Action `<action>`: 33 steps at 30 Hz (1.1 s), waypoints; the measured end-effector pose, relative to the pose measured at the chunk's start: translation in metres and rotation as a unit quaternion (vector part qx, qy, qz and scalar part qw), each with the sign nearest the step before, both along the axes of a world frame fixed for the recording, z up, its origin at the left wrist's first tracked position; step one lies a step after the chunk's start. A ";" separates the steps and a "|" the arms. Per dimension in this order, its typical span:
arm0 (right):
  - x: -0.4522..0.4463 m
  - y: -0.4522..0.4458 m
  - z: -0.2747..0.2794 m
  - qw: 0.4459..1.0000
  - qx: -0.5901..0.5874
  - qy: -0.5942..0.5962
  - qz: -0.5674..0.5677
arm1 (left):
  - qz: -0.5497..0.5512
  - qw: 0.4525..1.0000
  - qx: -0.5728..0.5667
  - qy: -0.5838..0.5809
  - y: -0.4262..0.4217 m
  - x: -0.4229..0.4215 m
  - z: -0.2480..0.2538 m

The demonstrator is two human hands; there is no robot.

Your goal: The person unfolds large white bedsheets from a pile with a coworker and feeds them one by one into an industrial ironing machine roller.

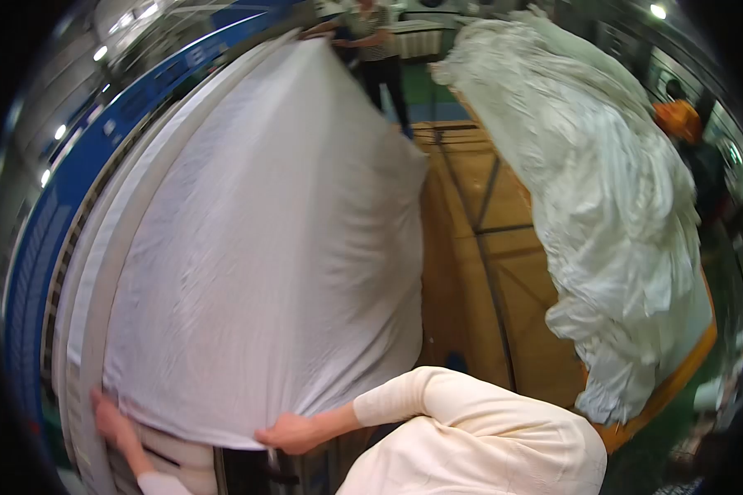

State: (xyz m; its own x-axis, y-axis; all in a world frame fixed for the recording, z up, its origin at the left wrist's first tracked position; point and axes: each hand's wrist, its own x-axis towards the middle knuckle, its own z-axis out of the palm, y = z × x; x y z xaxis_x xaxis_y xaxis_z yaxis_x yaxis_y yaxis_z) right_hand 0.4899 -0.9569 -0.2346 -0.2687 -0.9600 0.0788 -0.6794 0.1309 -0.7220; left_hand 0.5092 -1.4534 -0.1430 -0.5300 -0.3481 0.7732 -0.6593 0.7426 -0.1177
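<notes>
A large white sheet [239, 247] is stretched lengthwise, its left side lying along pale feed belts [128, 223] and its right side hanging down in folds. My right hand [293, 433] is closed on the sheet's near edge, with the arm reaching across in front of me. Farther left, my left hand [115, 422] grips the sheet's near left corner beside the belts; its fingertips are partly hidden. At the far end, another person [376, 41] in a striped top has a hand at the sheet's far edge.
A long blue machine frame [99, 140] runs along the left. To the right, a heap of crumpled white linen [603, 223] rests on a raised surface with an orange edge [677, 375]. Brown panels [462, 264] with dark bars lie between. Someone with orange headwear [677, 120] is at far right.
</notes>
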 end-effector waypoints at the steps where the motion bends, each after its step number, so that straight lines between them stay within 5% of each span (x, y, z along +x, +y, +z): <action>1: 0.000 -0.004 0.005 1.000 0.014 0.004 0.001 | 0.191 0.958 0.055 -0.207 0.080 -0.008 0.061; 3: 0.003 -0.029 -0.015 0.998 -0.059 0.037 0.000 | 0.192 0.942 -0.014 -0.277 0.157 -0.016 0.107; 5: 0.003 -0.033 0.008 0.999 -0.033 0.027 0.003 | 0.023 0.960 -0.023 -0.278 0.234 -0.024 0.122; 7: 0.003 -0.050 0.001 0.998 -0.048 0.027 -0.003 | -0.191 0.952 -0.146 -0.187 0.255 -0.034 0.082; 10: 0.013 -0.090 -0.047 0.977 -0.176 0.120 0.011 | -0.184 0.927 0.122 -0.303 0.244 -0.042 0.042; 11: 0.010 -0.096 -0.059 0.957 -0.235 0.168 0.017 | -0.200 0.932 0.066 -0.295 0.238 -0.045 0.042; 12: 0.003 -0.077 -0.029 0.977 -0.115 0.173 0.049 | -0.214 0.932 0.012 -0.293 0.230 -0.045 0.043; 13: 0.000 -0.067 -0.031 0.979 -0.167 0.113 0.035 | -0.224 0.930 -0.039 -0.289 0.221 -0.044 0.044; 15: -0.006 -0.048 -0.045 0.963 -0.269 -0.009 0.016 | -0.246 0.928 0.026 -0.280 0.204 -0.050 0.044; 16: -0.011 -0.031 -0.046 0.995 -0.096 -0.028 0.015 | -0.243 0.930 0.030 -0.274 0.199 -0.053 0.043; 18: -0.025 0.001 -0.094 0.998 0.003 -0.006 0.060 | -0.224 0.935 0.034 -0.273 0.192 -0.051 0.044; 23: -0.055 0.154 -0.122 0.946 0.292 -0.044 -0.134 | -0.064 0.957 -0.078 -0.271 0.206 -0.048 0.064; 26: -0.058 0.231 -0.149 0.902 0.295 -0.104 -0.298 | -0.006 0.969 0.005 -0.247 0.194 -0.039 0.071; 29: -0.046 0.286 -0.153 0.875 0.246 -0.135 -0.394 | -0.131 0.980 -0.074 -0.131 0.215 -0.015 0.078; 33: -0.036 0.308 -0.161 0.865 0.255 -0.157 -0.403 | -0.319 0.942 0.092 0.056 0.337 0.031 0.063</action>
